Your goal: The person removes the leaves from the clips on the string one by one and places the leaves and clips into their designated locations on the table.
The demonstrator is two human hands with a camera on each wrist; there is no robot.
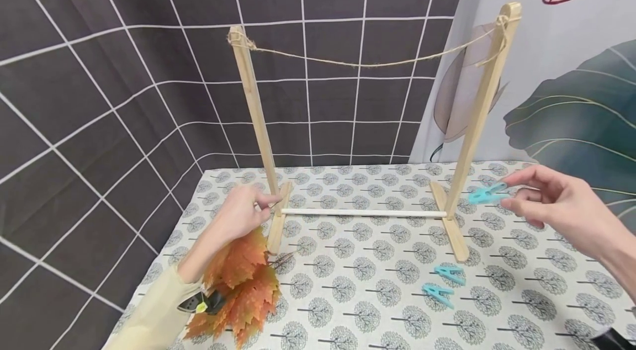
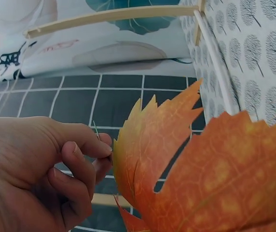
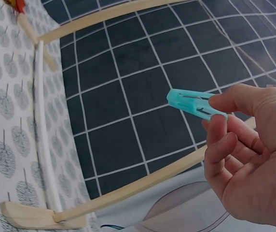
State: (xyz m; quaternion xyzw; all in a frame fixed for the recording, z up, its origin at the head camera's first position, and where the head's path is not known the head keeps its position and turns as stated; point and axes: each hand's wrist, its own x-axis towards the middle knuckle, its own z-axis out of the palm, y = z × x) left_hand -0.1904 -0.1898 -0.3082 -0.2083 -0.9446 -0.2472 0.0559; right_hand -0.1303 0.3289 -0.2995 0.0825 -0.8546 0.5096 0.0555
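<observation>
My left hand [image 1: 243, 209] is near the foot of the left post, thumb and forefinger pinched on a thin stem whose tip pokes out in the left wrist view. An orange maple leaf [image 2: 215, 174] fills much of that view beside the fingers. More orange leaves [image 1: 248, 306] lie below the wrist, partly covered by the arm. Right of the stand, my right hand [image 1: 556, 203] holds a light-blue clothespin [image 3: 191, 102] in the air by its handle end, between thumb and forefinger. Its nose points left, away from the hand.
A wooden stand with a left post [image 1: 255, 110] and right post [image 1: 479, 112] carries a sagging twine line [image 1: 367, 65]. A white rod [image 1: 362, 212] joins its feet. Two more clothespins [image 1: 449, 275] lie on the tree-patterned tablecloth [image 1: 367, 317]. Dark checked cloth [image 1: 328, 101] hangs behind.
</observation>
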